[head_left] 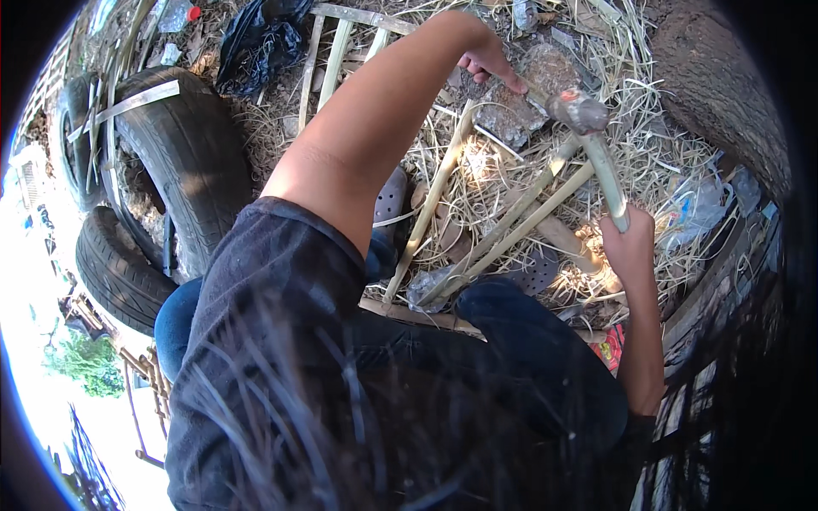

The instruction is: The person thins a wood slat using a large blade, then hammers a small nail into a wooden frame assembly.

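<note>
My right hand [629, 247] is wrapped round the pale handle of a hammer [607, 175]. Its blunt, worn head [578, 111] is over a rough stone [511, 119] at the upper middle. From the upper left my left arm reaches across to the stone, where my left hand [490, 64] pinches a short, thin bamboo piece [534, 92] beside the hammer head. The far end of that piece is hidden behind the head. Between my legs lie several bamboo poles [503, 238], slanting from near my knees up toward the stone.
Old tyres [183, 162] stand at the left. A black plastic bag [260, 43] and a slatted bamboo frame [336, 64] lie at the top. A thick tree trunk [724, 85] rises at the upper right, near a clear plastic bag [694, 209]. Bamboo shavings [630, 102] litter the ground.
</note>
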Demonstrator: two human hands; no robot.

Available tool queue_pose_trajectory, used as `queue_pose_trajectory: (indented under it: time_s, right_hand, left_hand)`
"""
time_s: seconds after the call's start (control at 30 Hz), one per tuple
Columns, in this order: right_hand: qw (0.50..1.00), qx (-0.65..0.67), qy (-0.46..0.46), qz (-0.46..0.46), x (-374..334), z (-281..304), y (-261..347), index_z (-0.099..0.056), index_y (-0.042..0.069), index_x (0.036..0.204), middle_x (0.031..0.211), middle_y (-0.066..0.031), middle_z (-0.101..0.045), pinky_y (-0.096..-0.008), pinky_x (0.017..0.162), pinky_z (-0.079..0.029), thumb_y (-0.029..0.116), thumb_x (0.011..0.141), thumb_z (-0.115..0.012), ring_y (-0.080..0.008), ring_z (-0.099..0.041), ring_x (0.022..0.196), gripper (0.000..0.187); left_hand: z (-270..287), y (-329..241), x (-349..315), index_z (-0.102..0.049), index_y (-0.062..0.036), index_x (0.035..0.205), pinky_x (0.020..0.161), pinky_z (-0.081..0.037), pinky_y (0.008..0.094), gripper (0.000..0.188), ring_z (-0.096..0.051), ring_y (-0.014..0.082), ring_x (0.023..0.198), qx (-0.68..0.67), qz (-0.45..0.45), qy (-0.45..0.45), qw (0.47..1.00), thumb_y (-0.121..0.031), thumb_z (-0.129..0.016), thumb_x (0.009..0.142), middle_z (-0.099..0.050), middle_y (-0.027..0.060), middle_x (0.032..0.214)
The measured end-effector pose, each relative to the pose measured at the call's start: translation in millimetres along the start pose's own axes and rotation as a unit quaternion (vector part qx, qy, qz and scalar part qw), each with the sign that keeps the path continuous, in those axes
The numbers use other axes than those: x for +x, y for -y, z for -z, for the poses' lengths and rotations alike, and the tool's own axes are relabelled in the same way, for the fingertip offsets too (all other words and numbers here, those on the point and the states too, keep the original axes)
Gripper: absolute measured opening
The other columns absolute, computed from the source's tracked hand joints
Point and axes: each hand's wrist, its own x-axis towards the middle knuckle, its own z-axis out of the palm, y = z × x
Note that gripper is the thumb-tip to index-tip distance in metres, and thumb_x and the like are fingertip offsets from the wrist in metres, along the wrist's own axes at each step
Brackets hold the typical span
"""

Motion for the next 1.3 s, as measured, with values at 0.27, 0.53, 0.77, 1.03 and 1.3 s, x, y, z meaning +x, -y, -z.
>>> queue_pose_trajectory:
  time_s: [0.27,0.53,0.77,1.03,1.3]
  right_hand:
    - [0.999,-0.014,0.007,-0.037,-5.0,4.4,-32.4,-0.054,-0.005,0.067,0.053,-0.0105,-0.051,-0.0347,0.049,-0.038,0.008,0.077,-0.057,-0.0126,-0.050,0.052,0.016]
    - [0.984,0.166,-0.059,-0.006,-1.1,-4.1,-1.6,-0.054,-0.003,0.068,0.056,-0.0077,-0.051,-0.0332,0.050,-0.039,0.008,0.077,-0.057,-0.0129,-0.049,0.052,0.015]
    - [0.989,0.132,-0.056,-0.027,-12.5,-4.9,7.0,-0.054,-0.008,0.067,0.052,-0.0136,-0.051,-0.0354,0.050,-0.040,0.010,0.075,-0.058,-0.0168,-0.052,0.050,0.020]
    - [0.998,0.033,-0.012,-0.061,0.6,4.7,-0.6,-0.054,-0.007,0.069,0.055,-0.0178,-0.051,-0.0400,0.053,-0.040,0.013,0.076,-0.057,-0.0258,-0.050,0.049,0.021]
    - [0.996,0.039,-0.035,-0.066,0.1,25.9,16.0,-0.053,-0.007,0.071,0.056,-0.0149,-0.051,-0.0384,0.052,-0.040,0.010,0.075,-0.059,-0.0204,-0.049,0.050,0.018]
  left_hand:
    - [-2.8,-3.2,-0.4,-0.061,-0.0048,0.070,0.063,-0.045,0.0375,0.083,-0.048,0.0213,0.058,-0.002,-0.003,-0.001,1.000,-0.087,-0.057,0.061,-0.044,0.0039,0.060]
    - [-1.6,-0.4,1.4,-0.062,-0.0048,0.070,0.064,-0.046,0.0376,0.082,-0.049,0.0217,0.059,-0.001,0.007,0.003,1.000,-0.087,-0.057,0.061,-0.044,0.0041,0.060]
    - [-3.7,0.2,-1.3,-0.062,-0.0049,0.070,0.064,-0.046,0.0378,0.082,-0.049,0.0221,0.060,0.002,0.016,0.001,1.000,-0.087,-0.058,0.061,-0.045,0.0044,0.060]
    - [-5.1,-4.0,1.2,-0.062,-0.0050,0.070,0.065,-0.047,0.0380,0.082,-0.050,0.0226,0.060,0.012,0.010,-0.001,1.000,-0.087,-0.058,0.061,-0.045,0.0046,0.060]
    - [-10.4,7.0,-2.1,-0.064,-0.0032,0.067,0.050,-0.040,0.0377,0.079,-0.049,0.0220,0.051,0.016,0.010,-0.054,0.998,-0.082,-0.061,0.065,-0.044,0.0055,0.052]
